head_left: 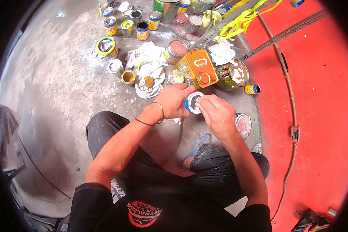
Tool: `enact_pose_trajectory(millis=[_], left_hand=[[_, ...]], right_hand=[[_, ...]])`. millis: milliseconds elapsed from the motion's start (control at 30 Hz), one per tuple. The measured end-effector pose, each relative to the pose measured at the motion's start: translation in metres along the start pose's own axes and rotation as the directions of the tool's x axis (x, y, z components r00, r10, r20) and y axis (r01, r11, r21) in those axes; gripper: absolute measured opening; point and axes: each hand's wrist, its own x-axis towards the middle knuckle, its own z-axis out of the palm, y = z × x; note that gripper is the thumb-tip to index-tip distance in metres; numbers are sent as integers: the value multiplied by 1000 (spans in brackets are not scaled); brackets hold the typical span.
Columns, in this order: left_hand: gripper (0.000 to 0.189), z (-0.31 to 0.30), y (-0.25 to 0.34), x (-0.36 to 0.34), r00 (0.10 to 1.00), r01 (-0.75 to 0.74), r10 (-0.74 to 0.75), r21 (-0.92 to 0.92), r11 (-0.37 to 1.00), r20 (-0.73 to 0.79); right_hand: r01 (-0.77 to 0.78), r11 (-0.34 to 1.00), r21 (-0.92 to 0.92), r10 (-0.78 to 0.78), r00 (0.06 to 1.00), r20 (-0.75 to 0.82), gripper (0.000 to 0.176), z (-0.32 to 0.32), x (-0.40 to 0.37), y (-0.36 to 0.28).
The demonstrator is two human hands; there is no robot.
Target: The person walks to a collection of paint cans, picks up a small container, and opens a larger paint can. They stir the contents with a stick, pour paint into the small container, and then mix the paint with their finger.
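A small paint can [193,103] with a blue side, a silver rim and a dark grey inside stands out in front of my knees. My left hand [173,101] is wrapped round its left side. Over the right part of the rim, my right hand [219,115] has its fingers pinched together; whatever they hold, if anything, is hidden. Just beyond the can is a large orange-topped rectangular tin [202,69] with a round cap. To its right sits a big round tin [237,73] with a white-smeared lid.
Stained white rags [146,87] lie left of the orange tin, beside an open can of ochre paint [128,77]. Several cans stand farther back, among them a yellow-rimmed one [106,46]. A metal rack post [216,33] slopes across the upper right. A cable [293,104] runs along the red wall.
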Motion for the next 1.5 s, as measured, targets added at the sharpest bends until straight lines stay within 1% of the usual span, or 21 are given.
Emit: enact_pose_trajectory(millis=[100, 200, 267, 300, 400, 500, 600, 700, 733, 800, 900, 933, 967, 1033, 1067, 1167, 1200, 1300, 1333, 1433, 1500], left_hand=[[77, -3, -9, -9, 992, -9, 2, -55, 998, -126], [79, -4, -15, -12, 973, -24, 17, -25, 999, -230], [80, -2, -15, -15, 963, -29, 16, -45, 999, -267], [79, -4, -13, -15, 965, -30, 21, -29, 999, -263], [76, -8, -10, -17, 969, -16, 17, 6, 1000, -247], [76, -10, -7, -21, 977, 17, -14, 14, 1000, -213], [79, -12, -6, -24, 982, 30, -24, 27, 999, -186], [77, -13, -8, -29, 982, 51, -40, 56, 997, -184], [77, -14, -8, -31, 982, 58, -46, 65, 996, -181], [76, -13, -8, -36, 983, 71, -56, 78, 994, -173], [77, -15, -9, -42, 987, 101, -88, 96, 990, -137], [78, -16, -8, -44, 988, 126, -115, 103, 987, -106], [80, -17, -8, -47, 986, 156, -148, 112, 981, -79], [69, -13, -11, -51, 985, 122, -101, 151, 981, -142], [68, -12, -13, -53, 986, 127, -107, 157, 979, -130], [69, -14, -10, -58, 982, 174, -157, 203, 964, -102], [71, -16, -10, -60, 981, 183, -166, 213, 960, -96], [73, -19, -13, -63, 978, 198, -179, 202, 959, -105], [74, -20, -14, -63, 977, 200, -179, 210, 957, -116], [74, -20, -15, -63, 978, 181, -152, 214, 960, -146], [74, -20, -16, -63, 978, 184, -156, 218, 958, -141]], right_hand=[[22, 997, -76, -15, 995, 97, 19, -7, 13, -1], [-42, 999, -28, 46, 989, 144, 17, -13, 20, -11], [-157, 980, 125, 138, 979, 148, 16, -11, 23, -16], [-212, 957, 198, 183, 971, 155, 16, -10, 24, -17], [-145, 984, 103, 137, 987, 80, 16, -5, 25, -6], [-32, 999, 0, 32, 999, 17, 16, -2, 30, -2], [-3, 1000, -12, 4, 1000, 17, 17, 4, 29, -4], [-76, 996, 36, 71, 989, 128, 16, 7, 24, -10], [-171, 973, 154, 143, 974, 173, 16, 8, 25, -11], [-361, 857, 367, 263, 920, 291, 15, 9, 25, -14], [-486, 666, 566, 407, 873, 270, 13, 15, 28, -16], [-420, 737, 529, 386, 905, 180, 12, 17, 28, -16], [-352, 839, 415, 315, 936, 158, 13, 17, 28, -15], [-169, 970, 173, 147, 980, 136, 14, 13, 29, -16], [-244, 961, 131, 201, 940, 277, 14, 10, 30, -22], [-528, 771, 356, 326, 808, 492, 12, 18, 29, -25], [-574, 699, 426, 355, 796, 490, 12, 18, 32, -27], [-439, 794, 421, 377, 898, 225, 13, 23, 36, -29], [-371, 842, 392, 332, 929, 165, 13, 25, 36, -28], [-325, 817, 477, 262, 945, 196, 13, 33, 33, -26], [-186, 887, 423, 105, 973, 207, 13, 29, 34, -26]])
